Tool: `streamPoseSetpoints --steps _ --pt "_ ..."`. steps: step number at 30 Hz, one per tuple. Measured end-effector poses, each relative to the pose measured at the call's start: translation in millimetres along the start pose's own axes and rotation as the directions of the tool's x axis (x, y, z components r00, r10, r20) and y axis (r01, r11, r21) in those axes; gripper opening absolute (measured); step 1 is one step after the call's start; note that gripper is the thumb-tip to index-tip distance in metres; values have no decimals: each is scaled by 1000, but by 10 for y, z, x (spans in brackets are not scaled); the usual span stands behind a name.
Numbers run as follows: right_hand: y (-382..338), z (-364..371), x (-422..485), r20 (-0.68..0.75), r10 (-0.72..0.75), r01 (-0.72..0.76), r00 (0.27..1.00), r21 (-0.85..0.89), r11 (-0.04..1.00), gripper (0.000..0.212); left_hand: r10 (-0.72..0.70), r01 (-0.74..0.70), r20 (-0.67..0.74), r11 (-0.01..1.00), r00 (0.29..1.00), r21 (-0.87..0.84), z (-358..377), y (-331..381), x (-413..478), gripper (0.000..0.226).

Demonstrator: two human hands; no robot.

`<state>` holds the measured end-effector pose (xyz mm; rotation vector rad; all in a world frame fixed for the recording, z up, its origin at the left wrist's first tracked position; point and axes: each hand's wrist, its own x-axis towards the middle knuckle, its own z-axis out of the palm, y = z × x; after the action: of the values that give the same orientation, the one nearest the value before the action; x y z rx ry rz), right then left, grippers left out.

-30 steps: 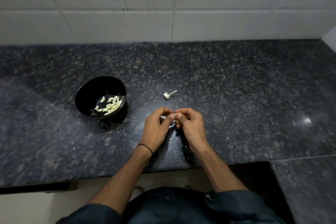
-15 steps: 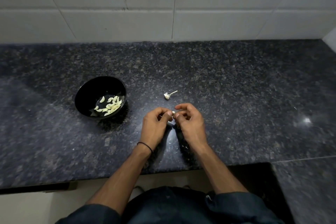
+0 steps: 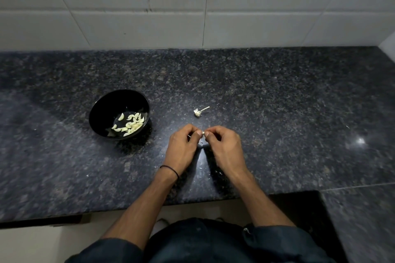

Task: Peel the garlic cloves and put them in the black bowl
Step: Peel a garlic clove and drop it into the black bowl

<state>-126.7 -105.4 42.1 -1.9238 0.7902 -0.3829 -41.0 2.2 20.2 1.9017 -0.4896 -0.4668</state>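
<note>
A small pale garlic clove [image 3: 203, 133] is pinched between the fingertips of both hands, just above the dark granite counter. My left hand [image 3: 181, 147] has a black band at the wrist and its thumb tip touches the clove. My right hand [image 3: 224, 145] curls round the clove from the right. The black bowl [image 3: 100, 111] stands to the left of the hands and holds several peeled cloves [image 3: 130, 125]. Most of the held clove is hidden by the fingers.
A bare garlic stem with its root base [image 3: 199, 111] lies on the counter [image 3: 277, 102] just behind the hands. Bits of skin are scattered near the wrists. A white tiled wall [image 3: 192, 6] bounds the back. The counter's front edge [image 3: 106, 209] runs below my forearms.
Both hands have shifted slightly up and away from me while still working the clove between their fingertips. The bowl and the stem have not moved.
</note>
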Motion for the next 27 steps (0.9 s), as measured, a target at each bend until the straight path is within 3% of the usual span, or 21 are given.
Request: streamPoseSetpoints --steps 6,14,21,24,27 --pt "-57 39 2 10 181 -180 983 178 967 11 -1 -1 -30 999 1000 -52 0 -25 8 5" --pt "-107 136 33 132 357 -373 925 504 779 13 55 -57 -114 998 992 -13 -14 51 -34 9" --pt "-91 132 22 79 327 -331 942 387 861 12 41 -45 -135 998 990 -31 7 68 -54 12" --pt "-89 114 12 23 239 -238 971 226 945 10 33 -38 -137 999 990 -33 19 77 -59 13" --pt "-88 83 7 -7 169 -167 986 114 979 10 -75 59 -91 985 993 -159 27 51 -27 17"
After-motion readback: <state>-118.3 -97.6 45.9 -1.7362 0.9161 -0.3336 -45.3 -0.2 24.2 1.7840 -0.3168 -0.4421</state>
